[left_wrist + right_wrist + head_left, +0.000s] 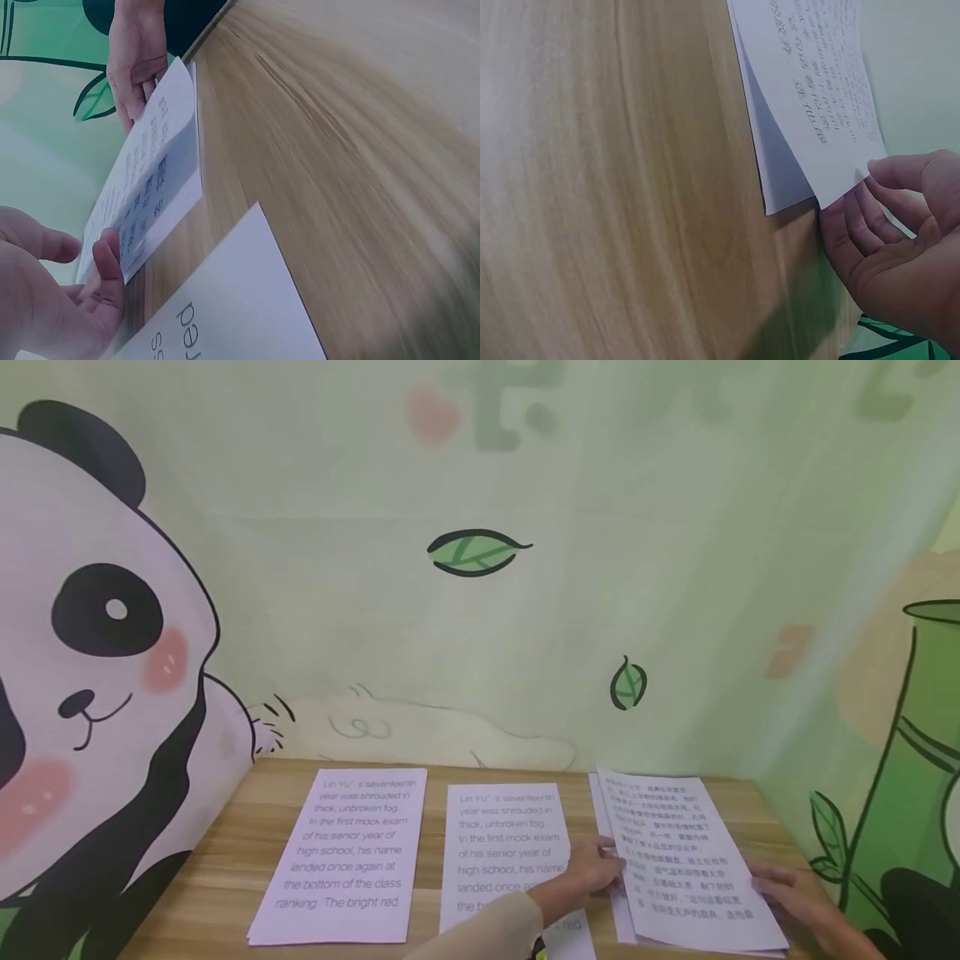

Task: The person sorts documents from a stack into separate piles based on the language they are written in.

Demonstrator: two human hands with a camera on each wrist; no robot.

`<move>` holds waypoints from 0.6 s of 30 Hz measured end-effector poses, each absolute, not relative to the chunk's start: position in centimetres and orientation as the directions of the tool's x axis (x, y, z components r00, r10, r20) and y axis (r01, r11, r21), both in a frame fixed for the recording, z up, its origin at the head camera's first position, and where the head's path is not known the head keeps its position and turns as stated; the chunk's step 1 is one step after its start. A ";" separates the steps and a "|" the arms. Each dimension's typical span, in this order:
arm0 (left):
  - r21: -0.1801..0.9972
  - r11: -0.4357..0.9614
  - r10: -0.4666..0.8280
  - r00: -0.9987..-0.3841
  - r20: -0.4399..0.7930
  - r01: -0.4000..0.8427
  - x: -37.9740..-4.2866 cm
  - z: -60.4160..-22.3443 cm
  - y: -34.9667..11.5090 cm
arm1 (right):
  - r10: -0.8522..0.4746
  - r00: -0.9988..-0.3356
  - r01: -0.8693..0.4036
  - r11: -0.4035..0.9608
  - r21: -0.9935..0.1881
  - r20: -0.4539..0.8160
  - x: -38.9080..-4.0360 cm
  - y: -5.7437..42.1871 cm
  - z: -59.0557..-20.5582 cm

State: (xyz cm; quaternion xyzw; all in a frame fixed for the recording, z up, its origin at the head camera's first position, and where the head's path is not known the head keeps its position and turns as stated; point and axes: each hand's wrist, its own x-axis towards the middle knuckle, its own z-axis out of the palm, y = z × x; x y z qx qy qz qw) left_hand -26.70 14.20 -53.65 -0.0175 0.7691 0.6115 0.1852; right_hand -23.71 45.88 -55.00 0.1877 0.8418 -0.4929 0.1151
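Observation:
On the right of the table lies a stack of white paper, its top sheet [675, 843] printed with Chinese text. That sheet sits askew over the paper beneath [622, 917], which shows along its left side. My right hand [798, 897] pinches the top sheet's right edge, thumb above and fingers below, as the right wrist view shows; the sheet [817, 127] is raised there. At the left edge is my left hand [592, 870], its fingertips against the paper and its thumb [60, 246] held apart. The left forearm passes over the middle paper [502, 827].
Another paper [345, 852] with the same large English text as the middle one lies on the left of the wooden table [427, 860]. Behind stands a cloth backdrop [337, 610] with a panda, leaves and bamboo.

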 end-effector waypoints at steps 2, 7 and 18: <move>0.925 0.273 0.211 -0.922 -0.326 -0.264 -26.8 -53.6 13.9 | 0.207 -0.903 0.430 0.454 -0.780 -0.377 -23.8 46.1 -55.2; 0.917 0.308 0.252 -0.908 -0.335 -0.253 -26.7 -53.0 13.0 | 0.200 -0.908 0.418 0.488 -0.767 -0.367 -23.8 46.5 -55.1; 0.940 0.266 0.392 -0.867 -0.307 -0.213 -26.9 -52.9 9.5 | 0.174 -0.926 0.376 0.451 -0.809 -0.334 -22.5 46.7 -54.1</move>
